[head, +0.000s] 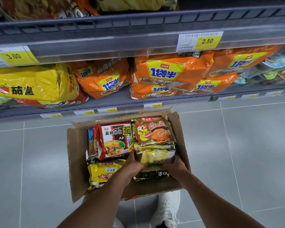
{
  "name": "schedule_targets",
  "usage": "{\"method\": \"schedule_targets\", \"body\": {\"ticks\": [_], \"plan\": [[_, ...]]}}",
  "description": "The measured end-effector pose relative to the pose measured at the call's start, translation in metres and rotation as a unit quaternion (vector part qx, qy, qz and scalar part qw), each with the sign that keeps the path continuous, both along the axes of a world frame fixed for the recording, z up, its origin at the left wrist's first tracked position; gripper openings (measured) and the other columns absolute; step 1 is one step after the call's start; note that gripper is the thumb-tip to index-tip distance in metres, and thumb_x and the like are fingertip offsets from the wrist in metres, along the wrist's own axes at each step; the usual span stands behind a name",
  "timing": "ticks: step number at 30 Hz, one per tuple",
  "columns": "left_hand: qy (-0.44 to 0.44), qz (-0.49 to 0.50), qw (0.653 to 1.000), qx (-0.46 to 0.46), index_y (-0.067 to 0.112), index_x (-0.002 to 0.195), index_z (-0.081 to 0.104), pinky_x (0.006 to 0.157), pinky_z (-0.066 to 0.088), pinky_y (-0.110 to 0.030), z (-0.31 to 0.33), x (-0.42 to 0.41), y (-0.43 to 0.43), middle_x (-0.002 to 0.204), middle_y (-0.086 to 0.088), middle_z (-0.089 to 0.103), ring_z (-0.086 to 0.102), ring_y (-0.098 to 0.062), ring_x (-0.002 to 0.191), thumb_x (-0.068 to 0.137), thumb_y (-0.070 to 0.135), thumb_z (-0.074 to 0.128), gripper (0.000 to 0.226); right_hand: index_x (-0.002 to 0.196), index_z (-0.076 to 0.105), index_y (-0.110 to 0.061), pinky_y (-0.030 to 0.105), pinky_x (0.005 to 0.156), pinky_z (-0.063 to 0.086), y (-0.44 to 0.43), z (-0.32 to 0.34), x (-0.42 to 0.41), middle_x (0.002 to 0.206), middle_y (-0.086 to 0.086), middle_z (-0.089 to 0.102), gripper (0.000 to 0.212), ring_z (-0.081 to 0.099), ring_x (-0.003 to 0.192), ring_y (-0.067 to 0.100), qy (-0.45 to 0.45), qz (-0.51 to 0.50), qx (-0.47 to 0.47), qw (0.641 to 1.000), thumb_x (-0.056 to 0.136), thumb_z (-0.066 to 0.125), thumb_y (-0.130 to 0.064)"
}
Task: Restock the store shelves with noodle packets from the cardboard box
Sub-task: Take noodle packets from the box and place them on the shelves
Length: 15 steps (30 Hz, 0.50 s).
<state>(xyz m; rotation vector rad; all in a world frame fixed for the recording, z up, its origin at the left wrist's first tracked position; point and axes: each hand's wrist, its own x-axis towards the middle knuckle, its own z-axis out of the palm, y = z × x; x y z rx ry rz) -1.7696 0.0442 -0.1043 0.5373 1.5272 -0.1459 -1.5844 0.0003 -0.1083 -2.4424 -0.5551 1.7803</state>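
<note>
yellow packet (156, 157) gripped between hands (132, 165) (174, 166), in box (76, 155)

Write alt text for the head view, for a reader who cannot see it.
Both hands grip a stack of yellowish noodle packets inside an open cardboard box on the tiled floor, the left hand at its left side, the right hand at its right. Shelves above hold orange and yellow noodle multipacks with price tags.
</note>
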Motion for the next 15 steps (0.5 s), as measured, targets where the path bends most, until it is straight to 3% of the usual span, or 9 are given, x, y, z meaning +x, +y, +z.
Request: {"method": "schedule_targets", "body": {"ticks": [4, 6, 8, 10, 12, 15], "plan": [[0.009, 0.047, 0.999, -0.005, 0.024, 0.158, 0.019, 0.073, 0.047, -0.030, 0.000, 0.003, -0.001, 0.144, -0.009, 0.046, 0.046, -0.021, 0.113, 0.090, -0.003, 0.066, 0.087, 0.121, 0.055, -0.016, 0.024, 0.068, 0.046, 0.004, 0.001, 0.002, 0.097, 0.000, 0.062, 0.045, 0.057, 0.084, 0.011, 0.020, -0.002, -0.001, 1.000, 0.080, 0.073, -0.009], [0.022, 0.045, 0.999, -0.010, 0.022, 0.158, 0.023, 0.086, 0.053, -0.039, 0.003, -0.002, -0.008, 0.136, -0.009, 0.050, 0.052, -0.024, 0.114, 0.088, -0.001, 0.071, 0.088, 0.117, 0.058, -0.012, 0.025, 0.065, 0.044, 0.004, 0.007, 0.001, 0.094, -0.001, 0.062, 0.036, 0.056, 0.081, 0.009, 0.019, 0.001, 0.000, 1.000, 0.082, 0.069, -0.009], [0.013, 0.050, 0.998, -0.021, 0.022, 0.159, 0.023, 0.096, 0.053, -0.043, 0.014, -0.010, -0.013, 0.145, -0.011, 0.045, 0.052, -0.028, 0.118, 0.085, 0.000, 0.074, 0.093, 0.117, 0.059, -0.011, 0.025, 0.062, 0.044, 0.005, 0.019, -0.002, 0.094, 0.001, 0.062, 0.035, 0.057, 0.080, 0.011, 0.028, 0.004, 0.006, 1.000, 0.083, 0.063, -0.007], [-0.005, 0.059, 0.998, -0.017, 0.022, 0.159, 0.023, 0.096, 0.053, -0.043, 0.028, -0.019, -0.016, 0.145, -0.012, 0.045, 0.053, -0.029, 0.119, 0.085, 0.001, 0.076, 0.093, 0.115, 0.059, -0.012, 0.024, 0.062, 0.043, 0.007, 0.035, -0.005, 0.091, 0.001, 0.061, 0.033, 0.056, 0.080, 0.012, 0.048, 0.008, 0.010, 0.999, 0.084, 0.059, -0.003], [-0.018, 0.062, 0.998, -0.014, 0.021, 0.158, 0.026, 0.097, 0.050, -0.043, 0.047, -0.027, -0.018, 0.129, -0.005, 0.052, 0.055, -0.027, 0.114, 0.086, 0.002, 0.074, 0.089, 0.101, 0.058, -0.013, 0.022, 0.061, 0.042, 0.008, 0.057, -0.010, 0.086, 0.000, 0.059, 0.019, 0.054, 0.077, 0.010, 0.057, 0.012, 0.019, 0.998, 0.086, 0.055, -0.001], [-0.039, 0.062, 0.997, -0.010, 0.018, 0.156, 0.028, 0.085, 0.047, -0.037, 0.092, -0.039, -0.013, 0.119, 0.006, 0.053, 0.054, -0.018, 0.103, 0.086, 0.003, 0.071, 0.084, 0.086, 0.058, -0.016, 0.022, 0.059, 0.043, 0.011, 0.103, -0.019, 0.082, 0.000, 0.059, 0.012, 0.053, 0.073, 0.010, 0.063, 0.012, 0.047, 0.997, 0.089, 0.054, -0.005]]}}
